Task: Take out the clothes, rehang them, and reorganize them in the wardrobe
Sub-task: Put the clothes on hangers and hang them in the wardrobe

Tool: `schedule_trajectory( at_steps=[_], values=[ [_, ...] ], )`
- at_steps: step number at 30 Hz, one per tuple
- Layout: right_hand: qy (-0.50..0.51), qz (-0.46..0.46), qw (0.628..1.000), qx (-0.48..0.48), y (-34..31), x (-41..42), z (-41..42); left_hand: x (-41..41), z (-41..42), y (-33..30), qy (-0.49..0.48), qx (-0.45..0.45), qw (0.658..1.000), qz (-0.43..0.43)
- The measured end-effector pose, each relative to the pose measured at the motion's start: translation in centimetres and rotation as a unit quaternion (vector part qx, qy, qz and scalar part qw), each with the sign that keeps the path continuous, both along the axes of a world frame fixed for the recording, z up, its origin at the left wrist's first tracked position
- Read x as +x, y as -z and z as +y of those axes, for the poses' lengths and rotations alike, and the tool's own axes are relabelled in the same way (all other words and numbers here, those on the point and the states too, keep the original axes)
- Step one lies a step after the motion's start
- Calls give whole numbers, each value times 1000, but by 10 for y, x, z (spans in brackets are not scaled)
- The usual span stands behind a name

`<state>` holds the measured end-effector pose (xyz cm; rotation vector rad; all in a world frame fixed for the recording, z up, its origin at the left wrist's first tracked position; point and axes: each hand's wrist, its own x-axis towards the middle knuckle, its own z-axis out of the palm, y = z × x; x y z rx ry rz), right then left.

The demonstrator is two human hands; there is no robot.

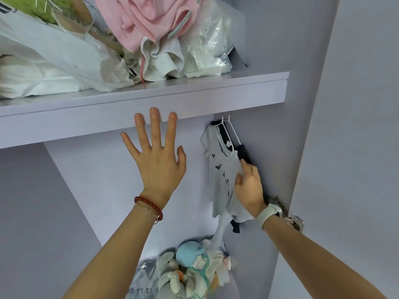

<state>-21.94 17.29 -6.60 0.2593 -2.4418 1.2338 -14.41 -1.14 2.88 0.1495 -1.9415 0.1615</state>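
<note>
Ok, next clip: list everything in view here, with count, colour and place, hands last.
shelf: one, lilac, across the top
plastic bags: several, white and clear, on the shelf
pink garment: one, piled on the shelf
green item: one, shelf, top left corner
grey top: one, dark heart print, hanging under the shelf, right
white hanger: at least one, carrying the grey top
dark garment: one, behind the grey top
soft toys: a heap, grey, blue, white, bottom centre
door hinge: one, metal, right
left hand: open, fingers spread, red bracelet
right hand: grip on the grey top, white watch
</note>
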Motion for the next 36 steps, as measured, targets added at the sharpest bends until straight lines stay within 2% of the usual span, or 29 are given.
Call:
schedule_trajectory(
  at_steps=[4, 7, 11, 15, 19, 23, 26, 31, 33, 36],
  values=[
    [-7, 50, 997, 66, 5, 51, 19, 12, 28, 32, 97, 102, 989, -44],
    [24, 85, 989, 119, 26, 99, 45, 26, 54, 82, 175, 119, 965, -153],
    [108, -6, 985, 135, 70, 180, 90, 53, 90, 153, 247, 129, 898, -340],
    [239, -126, 949, 160, 129, 287, 119, 108, 127, 219, 307, 70, 822, -474],
    [357, -248, 887, 159, 175, 409, 133, 182, 161, 266, 378, 11, 740, -556],
    [480, -310, 813, 108, 196, 527, 130, 248, 204, 288, 463, -67, 656, -592],
    [572, -344, 742, 66, 204, 613, 118, 307, 245, 294, 536, -127, 595, -585],
    [696, -364, 619, 7, 209, 741, 85, 431, 298, 299, 648, -242, 457, -559],
    [721, -365, 589, -3, 210, 772, 73, 467, 311, 300, 663, -277, 426, -550],
    [769, -373, 517, -43, 216, 837, 50, 548, 326, 304, 689, -349, 359, -524]
  ],
)
